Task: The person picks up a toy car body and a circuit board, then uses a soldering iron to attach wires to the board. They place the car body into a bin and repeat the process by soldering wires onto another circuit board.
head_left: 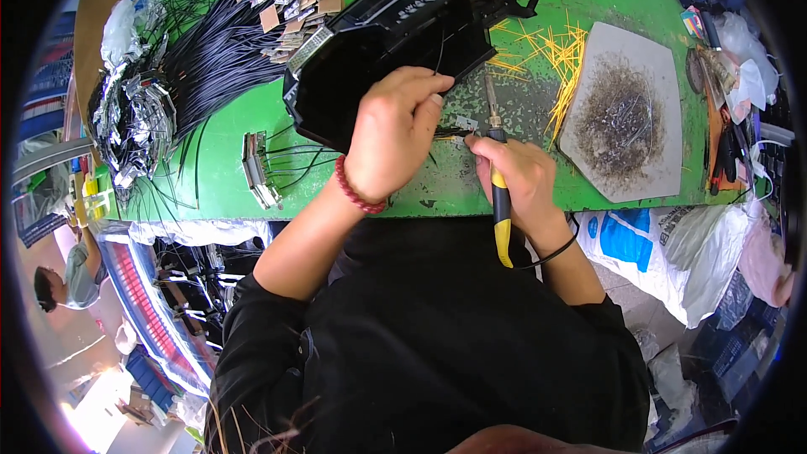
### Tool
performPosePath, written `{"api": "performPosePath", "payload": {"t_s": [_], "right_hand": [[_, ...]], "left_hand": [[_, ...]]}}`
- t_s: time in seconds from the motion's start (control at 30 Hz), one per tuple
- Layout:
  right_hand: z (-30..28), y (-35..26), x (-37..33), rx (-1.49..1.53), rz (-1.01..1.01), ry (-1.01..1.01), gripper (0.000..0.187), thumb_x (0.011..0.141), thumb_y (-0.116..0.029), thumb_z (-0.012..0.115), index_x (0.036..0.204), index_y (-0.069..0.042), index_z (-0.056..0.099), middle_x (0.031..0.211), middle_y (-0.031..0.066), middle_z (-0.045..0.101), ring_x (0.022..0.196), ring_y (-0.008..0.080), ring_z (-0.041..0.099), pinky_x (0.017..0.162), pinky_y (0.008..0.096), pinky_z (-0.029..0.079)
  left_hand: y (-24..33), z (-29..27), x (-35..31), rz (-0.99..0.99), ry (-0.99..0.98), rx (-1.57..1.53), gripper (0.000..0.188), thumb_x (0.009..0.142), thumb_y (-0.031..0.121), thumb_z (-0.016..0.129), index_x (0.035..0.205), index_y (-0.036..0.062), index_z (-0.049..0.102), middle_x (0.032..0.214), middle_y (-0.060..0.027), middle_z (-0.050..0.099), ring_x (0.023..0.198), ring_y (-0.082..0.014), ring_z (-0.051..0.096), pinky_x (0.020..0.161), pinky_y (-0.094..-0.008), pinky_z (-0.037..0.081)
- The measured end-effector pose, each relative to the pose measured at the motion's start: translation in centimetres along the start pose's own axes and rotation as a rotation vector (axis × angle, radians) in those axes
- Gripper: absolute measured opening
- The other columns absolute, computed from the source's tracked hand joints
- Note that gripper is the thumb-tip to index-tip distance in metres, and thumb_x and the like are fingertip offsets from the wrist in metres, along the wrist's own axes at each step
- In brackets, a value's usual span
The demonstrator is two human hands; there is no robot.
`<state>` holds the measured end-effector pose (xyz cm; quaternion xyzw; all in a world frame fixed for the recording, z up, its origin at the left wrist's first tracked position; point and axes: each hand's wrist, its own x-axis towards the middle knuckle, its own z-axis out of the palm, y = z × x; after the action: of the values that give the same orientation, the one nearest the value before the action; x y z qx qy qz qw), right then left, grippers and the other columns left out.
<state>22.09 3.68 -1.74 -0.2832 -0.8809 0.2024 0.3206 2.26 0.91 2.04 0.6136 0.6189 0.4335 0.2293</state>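
The fingers of the left hand (393,130) are curled together into a loose fist, pinching a thin black wire (440,52) that rises from the fingertips toward the large black plastic housing (395,29); exactly which fingers clamp it is hidden by the back of the hand. The fingers of the right hand (519,175) are wrapped tightly round the black-and-yellow handle of a soldering iron (499,193), held like a pen, its metal shaft pointing up and away over the worn patch of the green worktable (227,176). Between the two hands, at the table's near edge, lies a small silvery metal part with dark wires (461,128); it is too small to make out clearly, and the left hand covers part of it. The left wrist, bent upward, wears a red bead bracelet (353,193); the right wrist carries a thin black band (555,254). Both forearms come up from a black-sleeved torso at the lower edge. Just right of the hands sits a grey slab with dark residue (622,113), with yellow wire clippings (551,55) scattered beside it. Far left lie a bundle of black cables (214,55) and a small connector block (256,170).
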Motion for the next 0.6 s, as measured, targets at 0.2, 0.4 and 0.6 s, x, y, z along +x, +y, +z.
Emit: {"api": "performPosePath", "payload": {"t_s": [0.2, 0.4, 0.6], "right_hand": [[0.0, 0.2, 0.2, 0.013, 0.008, 0.003, 0.033, 0.066, -0.005, 0.066, 0.096, -0.015, 0.059, 0.060, -0.0050, 0.055, 0.053, 0.0154, 0.054, 0.048, 0.0314, 0.036], [-0.5, -0.1, 0.3, 0.061, 0.029, -0.024, 0.035, 0.068, 0.007, 0.069, 0.098, -0.011, 0.064, 0.064, 0.0030, 0.059, 0.053, 0.0204, 0.058, 0.049, 0.0305, 0.040], [-0.4, 0.1, 0.0, 0.031, 0.035, -0.051, 0.036, 0.068, 0.006, 0.069, 0.099, -0.011, 0.064, 0.066, 0.0030, 0.060, 0.054, 0.0202, 0.059, 0.050, 0.0310, 0.041]], "left_hand": [[1.1, -2.1, 0.3, 0.077, -0.122, -0.079, 0.036, 0.080, -0.014, 0.052, 0.113, -0.0035, 0.063, 0.106, -0.0164, 0.066, 0.093, -0.0242, 0.067, 0.081, -0.0290, 0.052], [2.3, -2.4, 0.6, 0.254, -0.119, 0.372, 0.035, 0.075, -0.011, 0.064, 0.108, 0.0002, 0.066, 0.101, -0.0161, 0.066, 0.082, -0.0287, 0.067, 0.071, -0.0304, 0.055], [2.4, -1.8, 0.6, -0.059, -0.060, -0.249, 0.031, 0.080, -0.009, 0.063, 0.111, -0.0041, 0.064, 0.101, -0.0132, 0.067, 0.084, -0.0169, 0.069, 0.076, -0.0255, 0.055]]}}
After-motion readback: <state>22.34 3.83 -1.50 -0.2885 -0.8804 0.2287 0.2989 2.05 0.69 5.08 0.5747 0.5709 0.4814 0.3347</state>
